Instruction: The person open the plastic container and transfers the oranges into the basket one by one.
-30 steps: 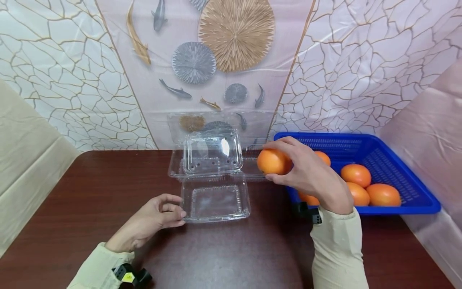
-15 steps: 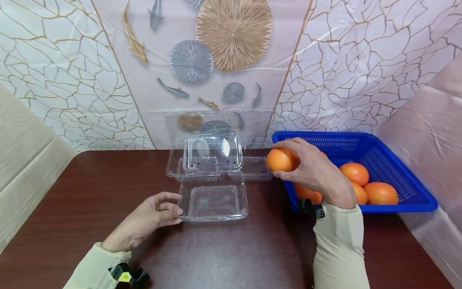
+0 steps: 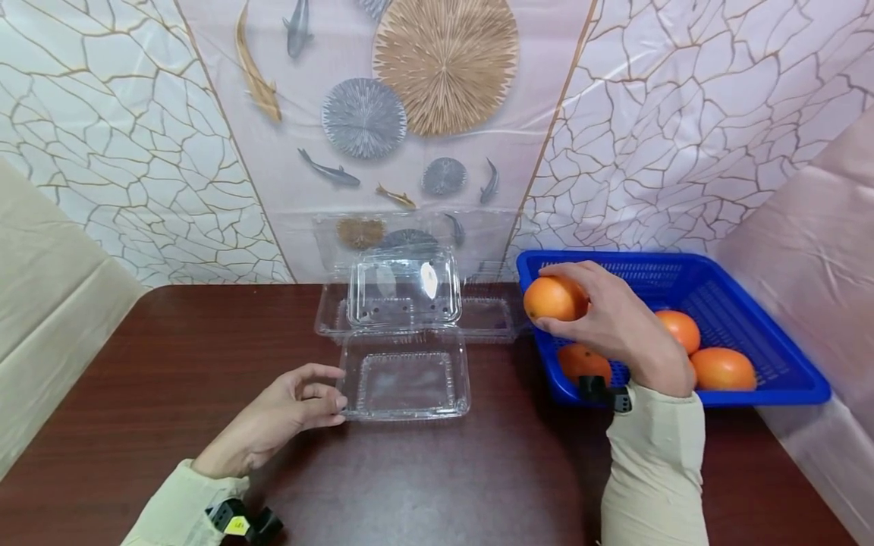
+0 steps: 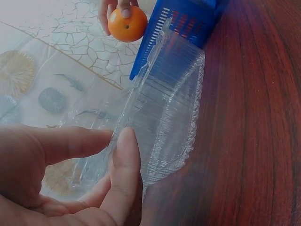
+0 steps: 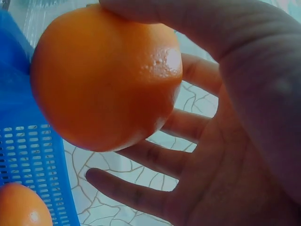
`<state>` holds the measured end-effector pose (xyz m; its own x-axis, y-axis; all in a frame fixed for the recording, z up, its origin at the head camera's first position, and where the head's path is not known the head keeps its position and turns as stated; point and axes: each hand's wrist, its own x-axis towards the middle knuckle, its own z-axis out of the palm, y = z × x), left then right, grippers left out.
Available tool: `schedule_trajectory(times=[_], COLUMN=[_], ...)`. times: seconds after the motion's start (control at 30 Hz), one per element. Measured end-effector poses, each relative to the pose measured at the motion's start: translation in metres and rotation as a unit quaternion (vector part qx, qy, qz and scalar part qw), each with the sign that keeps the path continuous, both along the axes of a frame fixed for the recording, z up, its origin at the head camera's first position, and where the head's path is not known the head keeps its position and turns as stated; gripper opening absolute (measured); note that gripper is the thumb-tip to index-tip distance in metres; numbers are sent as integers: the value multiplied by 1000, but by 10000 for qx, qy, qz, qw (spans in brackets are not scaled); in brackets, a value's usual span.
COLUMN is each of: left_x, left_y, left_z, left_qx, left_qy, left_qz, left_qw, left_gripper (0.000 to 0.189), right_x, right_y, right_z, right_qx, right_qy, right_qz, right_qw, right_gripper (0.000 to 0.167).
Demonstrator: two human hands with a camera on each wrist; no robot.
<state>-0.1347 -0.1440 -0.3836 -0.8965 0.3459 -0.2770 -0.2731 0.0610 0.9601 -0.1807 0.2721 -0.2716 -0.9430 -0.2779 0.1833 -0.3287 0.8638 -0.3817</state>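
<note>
My right hand [image 3: 608,318] grips an orange [image 3: 554,298] above the left side of a blue basket [image 3: 771,322]. Thumb and fingers wrap the fruit in the right wrist view, where the orange [image 5: 106,80] fills much of the frame. On the table, a clear plastic clamshell container [image 3: 407,379] lies with its lid [image 3: 404,292] raised behind it; no fruit lies inside. Its left rim is pinched between the thumb and fingers of my left hand [image 3: 283,413]. The left wrist view shows that pinch on the container [image 4: 164,108] up close.
Several more oranges lie in the basket, one orange [image 3: 724,369] near its front right and another orange [image 3: 583,364] at its front left. Further clear containers [image 3: 488,317] stand behind the clamshell, against a patterned backdrop [image 3: 369,117]. The dark wooden table [image 3: 423,485] extends in front.
My right hand has shifted to the right with the orange, from beside the basket's left rim to over its left part. The left hand and the container stay nearly as they were.
</note>
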Motion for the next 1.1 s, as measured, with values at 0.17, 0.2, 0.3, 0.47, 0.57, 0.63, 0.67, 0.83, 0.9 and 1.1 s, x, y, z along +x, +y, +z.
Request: schedule_trajectory(times=[0.17, 0.2, 0.3, 0.47, 0.57, 0.63, 0.67, 0.83, 0.9, 1.1], left_x=[0, 0, 0, -1, -1, -1, -1, -1, -1, -1], left_y=[1, 0, 0, 0, 0, 1, 1, 0, 0, 1], left_z=[0, 0, 0, -2, -2, -2, -2, -2, -2, -1], left_qx=[-25, -32, -38, 19, 24, 4, -6, -36, -32, -22], left_qy=[-3, -1, -12, -32, -38, -53, -63, -57, -40, -9], left_qz=[34, 33, 33, 10, 9, 24, 36, 35, 12, 1], left_qw=[10000, 10000, 10000, 10000, 10000, 10000, 10000, 10000, 10000, 10000], left_gripper=[58, 58, 57, 59, 59, 59, 58, 58, 58, 58], right_x=[-1, -1, -1, -2, -2, -2, -3, -5, -5, -7], right_y=[6, 7, 11, 18, 21, 23, 24, 26, 27, 28], right_z=[-1, -1, -2, -4, -5, -6, -6, -8, -9, -11], right_qx=[-3, -3, -13, -14, -53, -72, -74, -6, -9, 93], right_qy=[13, 12, -16, -131, -393, -551, -634, -762, -777, -1075], right_qz=[-96, -104, -153, -225, -298, -346, -377, -376, -356, -414], right_qw=[10000, 9999, 9999, 9997, 9988, 9979, 9972, 9964, 9963, 9933], right_gripper=[63, 64, 64, 65, 67, 68, 68, 69, 68, 67])
